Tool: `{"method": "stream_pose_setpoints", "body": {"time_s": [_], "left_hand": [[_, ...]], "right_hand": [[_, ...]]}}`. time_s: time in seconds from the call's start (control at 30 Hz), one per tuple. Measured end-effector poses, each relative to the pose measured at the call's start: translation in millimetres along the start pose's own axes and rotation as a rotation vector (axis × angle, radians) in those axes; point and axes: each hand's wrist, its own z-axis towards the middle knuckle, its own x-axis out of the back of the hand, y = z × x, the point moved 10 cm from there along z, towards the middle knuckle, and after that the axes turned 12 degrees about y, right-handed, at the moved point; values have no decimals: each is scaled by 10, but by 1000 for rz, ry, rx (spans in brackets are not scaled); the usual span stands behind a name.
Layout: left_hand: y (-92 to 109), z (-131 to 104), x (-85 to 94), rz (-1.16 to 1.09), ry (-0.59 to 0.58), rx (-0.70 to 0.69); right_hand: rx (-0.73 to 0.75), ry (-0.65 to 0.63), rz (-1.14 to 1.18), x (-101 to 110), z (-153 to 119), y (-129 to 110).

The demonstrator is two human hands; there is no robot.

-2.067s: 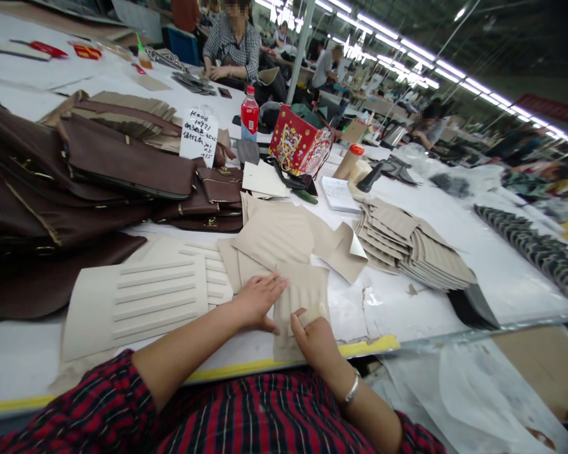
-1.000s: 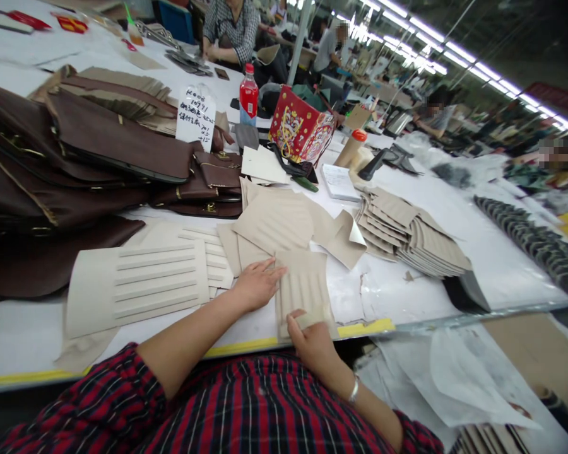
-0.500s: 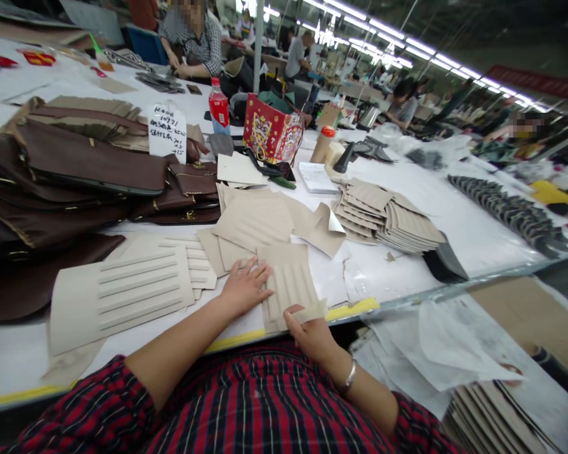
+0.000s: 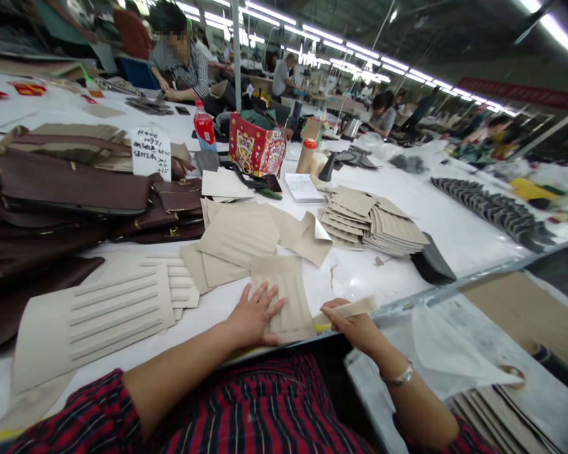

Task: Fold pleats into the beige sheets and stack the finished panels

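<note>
A beige ribbed panel lies on the white table at its front edge. My left hand rests on the panel's left part with its fingers spread. To the right of the panel, my right hand has its fingers closed on a narrow beige strip, held over the table edge. Left of my left hand is a larger pale panel with raised ribs. Behind the panel under my hand lie loose beige panels, and to their right is a stack of beige panels.
Brown leather bags are piled at the left. Further back stand a red-labelled bottle, a red patterned box and an orange-capped bottle. A row of dark pieces lies at the right. A person sits across the table.
My right hand has moved right, away from the panel, with the strip in it. My left hand has shifted down the panel. The camera view has turned slightly.
</note>
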Motion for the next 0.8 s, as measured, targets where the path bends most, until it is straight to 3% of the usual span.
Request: {"method": "stream_pose_setpoints", "body": {"time_s": [0.07,0.17,0.23,0.3,0.43,0.6,0.7,0.8], "left_hand": [[1,-64,70,-41,-66,-193],[3,-187,273,-81,-113,-384],[23,-200,381,-91,-91,-364],[61,-164,401,-94,-40,-257],[169,-140,211,-83,33,-120],[161,-177,109,-89,70,-138],[135,-179,146,-99,82,-142],[130,-170,169,-110,93,-145]], "right_hand": [[-127,72,110,146,107,158],[-170,19,220,84,269,125],[-106,-24,238,-41,390,-30],[30,-43,195,-190,525,-241],[347,-135,-45,-662,790,-639],[458,-185,-253,-1180,1143,-919],[515,-198,-307,-1181,1112,-934],[544,-234,-329,-913,868,-723]]}}
